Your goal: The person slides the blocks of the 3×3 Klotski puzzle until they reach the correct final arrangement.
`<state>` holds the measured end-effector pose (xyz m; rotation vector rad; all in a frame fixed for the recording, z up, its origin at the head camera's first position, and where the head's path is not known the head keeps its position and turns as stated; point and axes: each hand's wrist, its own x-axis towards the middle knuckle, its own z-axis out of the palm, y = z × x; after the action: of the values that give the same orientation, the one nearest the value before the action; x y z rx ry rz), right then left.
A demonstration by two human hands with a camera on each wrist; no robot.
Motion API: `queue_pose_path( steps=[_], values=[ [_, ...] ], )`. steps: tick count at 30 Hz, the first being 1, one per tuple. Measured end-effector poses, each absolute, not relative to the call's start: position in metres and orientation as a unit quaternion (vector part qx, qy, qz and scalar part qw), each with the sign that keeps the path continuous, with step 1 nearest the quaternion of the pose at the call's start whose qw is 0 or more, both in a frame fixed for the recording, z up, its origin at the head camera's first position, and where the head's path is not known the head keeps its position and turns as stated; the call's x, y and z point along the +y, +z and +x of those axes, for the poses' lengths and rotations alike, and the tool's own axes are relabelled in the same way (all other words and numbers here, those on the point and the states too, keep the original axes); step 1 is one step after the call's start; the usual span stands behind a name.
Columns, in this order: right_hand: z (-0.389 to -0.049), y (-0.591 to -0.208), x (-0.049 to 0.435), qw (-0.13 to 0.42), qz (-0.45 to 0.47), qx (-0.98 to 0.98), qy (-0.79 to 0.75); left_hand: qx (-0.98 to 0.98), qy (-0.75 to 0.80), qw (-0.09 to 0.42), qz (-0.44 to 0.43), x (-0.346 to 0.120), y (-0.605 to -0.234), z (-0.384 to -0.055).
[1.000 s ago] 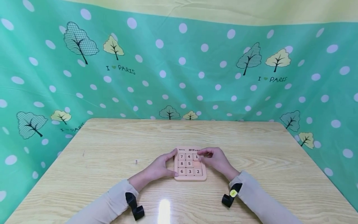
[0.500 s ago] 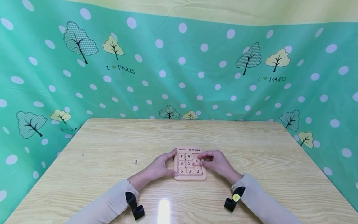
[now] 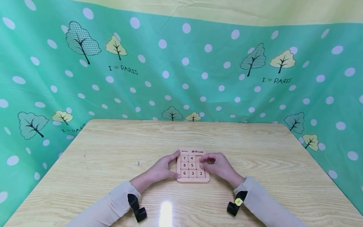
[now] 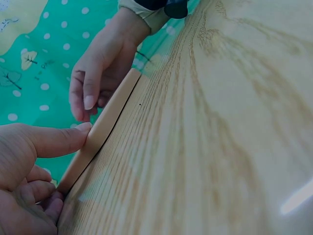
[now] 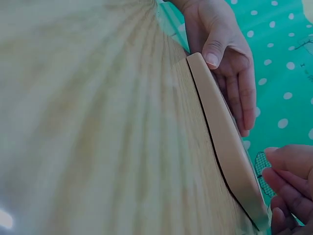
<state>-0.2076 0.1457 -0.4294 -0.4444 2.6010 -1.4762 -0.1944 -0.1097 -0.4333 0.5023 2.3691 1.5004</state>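
Note:
A pale orange number slide puzzle (image 3: 193, 180) lies flat on the wooden table in the head view. Its tiles read 7, 4 and a bare slot in the top row, 8, 5, 1 in the middle, and 6, 3, 2 at the bottom. My left hand (image 3: 162, 168) grips the puzzle's left side, thumb at the lower corner and forefinger at the upper one. Thumb and forefinger of my right hand (image 3: 222, 165) are on the 1 tile (image 3: 199, 165), which the thumb partly covers. In both wrist views the puzzle frame (image 4: 105, 125) shows edge-on, its tile face hidden.
The light wooden table (image 3: 113, 142) reaches back to a green dotted curtain (image 3: 204, 63) printed with trees. A small dark mark (image 3: 138, 163) is on the tabletop left of the puzzle. Black wrist cameras (image 3: 137, 208) hang from both sleeves.
The 1 tile has slid from the top right slot down to the middle right one, my right hand moving toward me with it. My left hand has stayed on the frame.

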Motion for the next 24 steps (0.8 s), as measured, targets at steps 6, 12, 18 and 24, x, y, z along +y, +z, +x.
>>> queue_pose_path(
  steps=[6, 12, 18, 24],
  values=[
    [-0.217, -0.428, 0.129, 0.056, -0.128, 0.850, -0.508, 0.821, 0.520, 0.151, 0.180, -0.109, -0.433, -0.194],
    [-0.222, -0.427, 0.116, 0.069, -0.145, 0.826, -0.541, 0.821, 0.517, 0.152, 0.186, -0.109, -0.433, -0.195],
    [-0.224, -0.430, 0.107, 0.053, -0.153, 0.830, -0.534, 0.819, 0.521, 0.149, 0.188, -0.110, -0.435, -0.196],
    [-0.223, -0.434, 0.100, 0.030, -0.148, 0.849, -0.507, 0.817, 0.524, 0.148, 0.187, -0.112, -0.435, -0.196]
  ],
)
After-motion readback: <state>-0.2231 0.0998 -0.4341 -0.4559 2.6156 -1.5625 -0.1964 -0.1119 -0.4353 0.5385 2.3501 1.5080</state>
